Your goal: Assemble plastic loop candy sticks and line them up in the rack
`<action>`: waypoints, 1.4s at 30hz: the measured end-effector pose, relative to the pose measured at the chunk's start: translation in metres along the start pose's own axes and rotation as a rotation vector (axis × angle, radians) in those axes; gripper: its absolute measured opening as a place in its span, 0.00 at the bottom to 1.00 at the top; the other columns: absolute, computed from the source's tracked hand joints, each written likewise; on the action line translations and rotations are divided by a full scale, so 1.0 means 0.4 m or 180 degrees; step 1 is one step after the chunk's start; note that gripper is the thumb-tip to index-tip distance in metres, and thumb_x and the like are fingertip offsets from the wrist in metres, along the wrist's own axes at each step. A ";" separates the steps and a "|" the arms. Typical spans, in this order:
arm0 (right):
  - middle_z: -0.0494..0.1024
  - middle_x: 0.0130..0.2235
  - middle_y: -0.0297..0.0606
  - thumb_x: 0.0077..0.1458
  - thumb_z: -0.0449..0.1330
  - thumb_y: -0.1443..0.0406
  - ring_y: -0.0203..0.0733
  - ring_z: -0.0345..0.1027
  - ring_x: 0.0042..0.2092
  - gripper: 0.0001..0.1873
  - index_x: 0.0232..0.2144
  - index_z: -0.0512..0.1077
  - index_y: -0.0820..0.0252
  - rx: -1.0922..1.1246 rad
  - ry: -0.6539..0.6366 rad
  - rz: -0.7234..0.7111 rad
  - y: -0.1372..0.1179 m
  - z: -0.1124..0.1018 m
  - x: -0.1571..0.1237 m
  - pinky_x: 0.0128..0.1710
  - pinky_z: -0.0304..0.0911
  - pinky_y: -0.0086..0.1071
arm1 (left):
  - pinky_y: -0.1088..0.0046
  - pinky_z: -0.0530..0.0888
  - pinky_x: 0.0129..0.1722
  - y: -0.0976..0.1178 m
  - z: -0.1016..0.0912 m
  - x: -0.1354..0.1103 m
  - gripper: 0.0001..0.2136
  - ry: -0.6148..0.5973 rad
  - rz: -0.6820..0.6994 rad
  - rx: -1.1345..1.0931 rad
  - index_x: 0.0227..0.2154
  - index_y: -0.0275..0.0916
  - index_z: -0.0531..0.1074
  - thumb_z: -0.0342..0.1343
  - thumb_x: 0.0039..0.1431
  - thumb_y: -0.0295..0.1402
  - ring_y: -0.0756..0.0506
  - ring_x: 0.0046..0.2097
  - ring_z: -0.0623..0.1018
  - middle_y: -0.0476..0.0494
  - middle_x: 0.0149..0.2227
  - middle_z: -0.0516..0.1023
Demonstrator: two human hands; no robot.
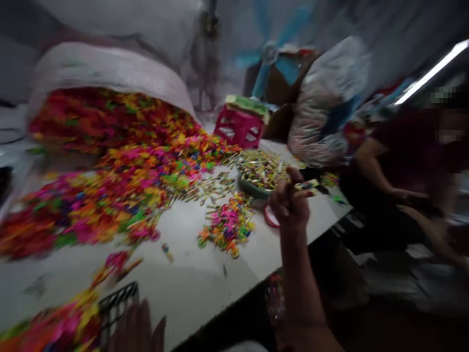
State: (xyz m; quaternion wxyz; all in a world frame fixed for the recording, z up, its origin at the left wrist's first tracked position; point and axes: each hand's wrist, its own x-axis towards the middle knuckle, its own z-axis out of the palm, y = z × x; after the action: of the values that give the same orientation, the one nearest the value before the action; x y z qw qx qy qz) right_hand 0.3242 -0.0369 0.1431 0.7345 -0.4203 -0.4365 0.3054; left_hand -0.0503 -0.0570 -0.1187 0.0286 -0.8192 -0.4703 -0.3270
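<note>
My right hand (291, 203) is raised beside a round tub (252, 188) heaped with small yellowish printed tubes. Its fingers are closed on one small printed tube (308, 185), whose end sticks out to the right. At the bottom edge, my left hand (136, 327) has its fingers stretched out with the thumb apart, against a black plastic basket (119, 300). Bright plastic pieces (62, 320) fill the basket's side. A small pile of colourful pieces on sticks (229, 222) lies on the white table (186, 274) between my hands. Blur hides finer detail.
A large white sack (113, 68) spills many colourful plastic pieces (106, 190) over the table's left. Behind the tub stand a pink stool (239, 128), a blue fan (270, 52) and a full clear bag (326, 107). Another person (399, 161) sits at the right, past the table edge.
</note>
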 end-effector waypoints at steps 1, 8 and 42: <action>0.55 0.23 0.24 0.51 0.60 0.47 0.28 0.41 0.18 0.23 0.45 0.71 0.51 -0.0072 -0.0032 0.0072 0.013 -0.015 -0.004 0.16 0.41 0.26 | 0.41 0.71 0.47 0.017 -0.002 0.013 0.32 -0.0099 0.0040 0.0154 0.66 0.37 0.49 0.52 0.60 0.35 0.26 0.58 0.68 0.24 0.54 0.70; 0.75 0.33 0.35 0.54 0.60 0.58 0.36 0.66 0.31 0.12 0.37 0.74 0.60 -0.1600 -0.1808 0.1162 0.359 0.191 -0.120 0.30 0.61 0.29 | 0.55 0.68 0.54 0.020 -0.093 0.028 0.16 -0.0487 -0.0385 0.0298 0.54 0.37 0.65 0.49 0.65 0.31 0.38 0.55 0.73 0.35 0.52 0.75; 0.79 0.42 0.45 0.51 0.62 0.68 0.45 0.72 0.42 0.18 0.46 0.74 0.59 -0.2769 -0.3339 0.0219 0.563 0.564 -0.123 0.43 0.64 0.35 | 0.66 0.71 0.42 0.122 -0.086 0.156 0.08 -0.0490 -0.2199 -0.1188 0.42 0.39 0.69 0.46 0.66 0.32 0.43 0.42 0.74 0.41 0.39 0.73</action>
State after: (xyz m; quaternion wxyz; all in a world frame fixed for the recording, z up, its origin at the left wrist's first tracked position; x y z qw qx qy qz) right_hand 0.0819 0.1056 -0.0150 0.1798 -0.4873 -0.8043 0.2886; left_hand -0.0078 -0.0496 -0.0438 -0.2676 -0.6260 -0.6514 -0.3350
